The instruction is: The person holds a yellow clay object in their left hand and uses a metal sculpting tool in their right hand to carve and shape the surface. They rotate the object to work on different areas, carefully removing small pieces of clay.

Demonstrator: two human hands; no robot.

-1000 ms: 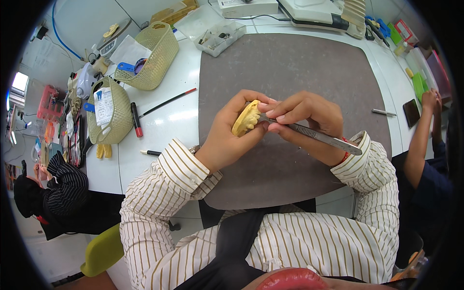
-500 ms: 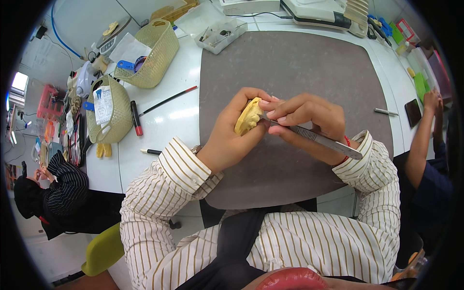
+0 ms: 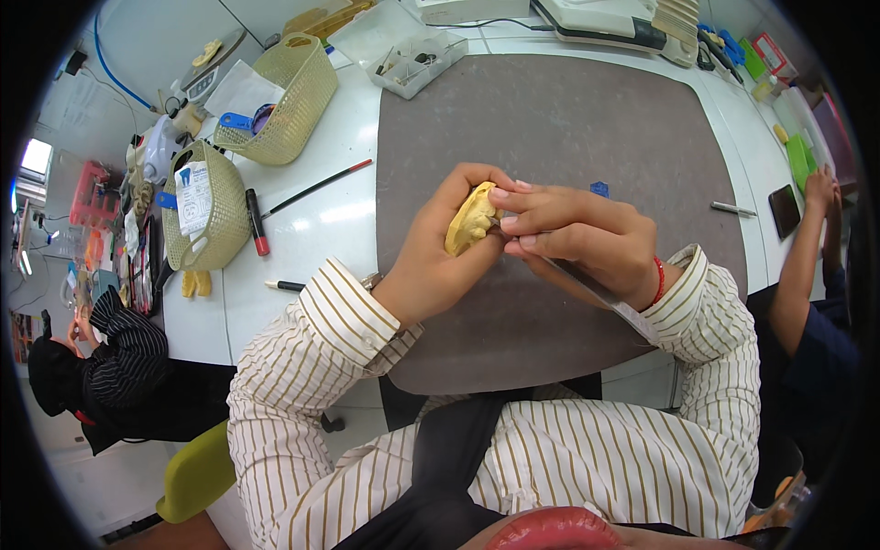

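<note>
My left hand [image 3: 438,261] is closed around a yellow plaster dental model [image 3: 473,220], whose row of teeth faces my right hand. In my right hand [image 3: 591,234] is a scalpel [image 3: 600,291] with a flat metal handle, gripped near its front end. The handle slants down toward my right wrist, partly covered by the fingers. Its tip meets the model's toothed side, though the fingers hide the exact contact. Both hands are over the grey mat [image 3: 550,110].
A small blue piece [image 3: 599,189] lies beyond my right hand. To the left are two woven baskets [image 3: 307,115], a red-and-black marker [image 3: 257,223], a thin brush [image 3: 317,187] and a yellow model piece [image 3: 196,283]. A divided plastic box [image 3: 417,69] stands behind. A co-worker's arm [image 3: 799,266] is at right.
My right hand has rolled and its fingers are straighter, so the scalpel handle tips down toward the wrist and is more covered. The blue piece now shows behind the hand. My left hand barely moved.
</note>
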